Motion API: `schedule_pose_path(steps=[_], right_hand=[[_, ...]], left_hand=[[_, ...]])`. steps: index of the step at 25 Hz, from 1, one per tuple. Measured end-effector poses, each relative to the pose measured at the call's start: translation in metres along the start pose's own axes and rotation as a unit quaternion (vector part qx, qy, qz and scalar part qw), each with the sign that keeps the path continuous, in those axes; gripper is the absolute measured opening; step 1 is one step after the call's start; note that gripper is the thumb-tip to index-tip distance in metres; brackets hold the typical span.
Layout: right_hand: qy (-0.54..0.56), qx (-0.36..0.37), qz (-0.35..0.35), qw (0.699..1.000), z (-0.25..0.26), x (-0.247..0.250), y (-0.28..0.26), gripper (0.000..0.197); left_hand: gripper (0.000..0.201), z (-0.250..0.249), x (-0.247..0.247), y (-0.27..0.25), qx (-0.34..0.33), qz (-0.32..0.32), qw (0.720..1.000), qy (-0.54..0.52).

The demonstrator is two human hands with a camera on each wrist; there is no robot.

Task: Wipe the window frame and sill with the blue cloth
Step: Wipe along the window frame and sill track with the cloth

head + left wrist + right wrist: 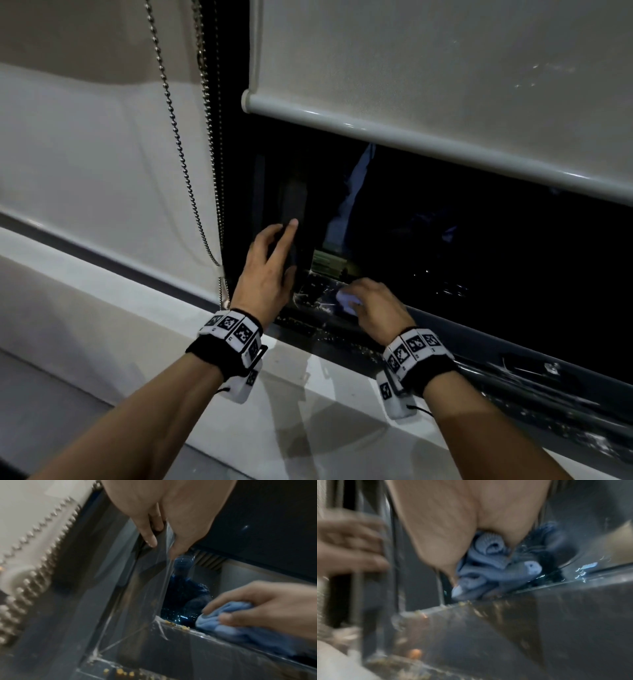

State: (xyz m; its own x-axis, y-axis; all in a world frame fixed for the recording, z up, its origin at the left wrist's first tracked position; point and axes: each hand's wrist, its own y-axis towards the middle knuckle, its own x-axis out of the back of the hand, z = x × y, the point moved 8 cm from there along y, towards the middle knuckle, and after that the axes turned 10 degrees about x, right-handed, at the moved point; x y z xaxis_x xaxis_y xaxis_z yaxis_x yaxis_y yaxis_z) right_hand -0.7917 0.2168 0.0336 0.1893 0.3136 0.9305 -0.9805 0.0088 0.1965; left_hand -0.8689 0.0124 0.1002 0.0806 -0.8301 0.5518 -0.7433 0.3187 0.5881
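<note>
Window frame [513,346], dark and glossy, fills the right of the head view beneath a pale roller blind [428,68] that is drawn most of the way down. Black night glass [479,240] shows in the gap under the blind. A white sill [325,394] runs along the bottom, and a beaded metal chain [171,113] hangs against the wall on the left.

The left hand [265,274] grips the upright edge of the frame, thumb on one side and fingers on the other, near the lower left corner. The right hand [375,310] is closed around the bunched blue cloth [347,303] and presses it onto the frame's bottom rail, just right of that corner. In the wrist views the cloth [228,620] sits crumpled under the fingers, and yellowish crumbs [173,623] and pale streaks lie along the rail edge and in the lower track.

The step in hand looks like wiping the bottom rail. To do it well, flatten the cloth, press it into the groove, and draw it in one direction so the crumbs gather instead of scattering. The left hand's hold should steady the frame.
</note>
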Motion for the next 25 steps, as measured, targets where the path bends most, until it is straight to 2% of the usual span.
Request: schedule_pose_path(steps=[2,3,4,6,8,10,12,14,17,20,23,25], right_hand=[[-0.076,-0.06,-0.018,0.995,-0.013,-0.001,0.005,0.036],[-0.075,-0.069,-0.008,0.995,-0.009,-0.008,0.008,0.039],[-0.055,-0.055,0.001,0.997,0.002,-0.018,0.011,0.04],[0.012,0.026,0.021,0.999,0.026,-0.025,0.01,0.037],[0.086,0.096,0.039,0.991,0.035,-0.009,0.001,0.03],[0.092,0.066,0.016,0.993,0.016,0.014,0.002,0.028],[0.04,-0.015,-0.013,0.999,-0.006,0.022,0.015,0.03],[-0.011,-0.042,0.015,0.999,0.004,0.001,0.032,0.03],[0.009,0.026,0.045,0.999,0.046,-0.03,0.037,0.028],[0.075,0.096,0.039,0.992,0.052,-0.011,0.018,0.024],[0.012,-0.01,-0.032,0.999,0.011,0.009,0.023,0.035],[-0.041,-0.048,-0.017,0.998,0.011,-0.009,0.034,0.035]], left_hand=[[0.087,-0.002,-0.003,-0.001,0.0,-0.013,1.0,0.014],[0.087,-0.002,-0.005,-0.002,0.002,-0.013,1.0,0.024],[0.088,-0.001,-0.008,-0.005,0.005,-0.009,0.999,0.034],[0.09,0.005,-0.015,-0.014,0.007,0.012,0.999,0.05],[0.093,0.01,-0.021,-0.022,-0.001,0.037,0.998,0.059],[0.094,0.012,-0.022,-0.024,-0.008,0.044,0.996,0.073],[0.093,0.012,-0.024,-0.024,0.001,0.042,0.996,0.078],[0.087,0.014,-0.025,-0.023,0.009,0.032,0.997,0.068],[0.069,0.018,-0.021,-0.021,0.008,0.009,0.999,0.04],[0.059,0.019,-0.017,-0.019,0.002,0.002,1.0,0.018],[0.062,0.019,-0.014,-0.02,0.004,0.005,1.0,0.02],[0.065,0.02,-0.015,-0.019,0.0,0.012,1.0,0.026]])
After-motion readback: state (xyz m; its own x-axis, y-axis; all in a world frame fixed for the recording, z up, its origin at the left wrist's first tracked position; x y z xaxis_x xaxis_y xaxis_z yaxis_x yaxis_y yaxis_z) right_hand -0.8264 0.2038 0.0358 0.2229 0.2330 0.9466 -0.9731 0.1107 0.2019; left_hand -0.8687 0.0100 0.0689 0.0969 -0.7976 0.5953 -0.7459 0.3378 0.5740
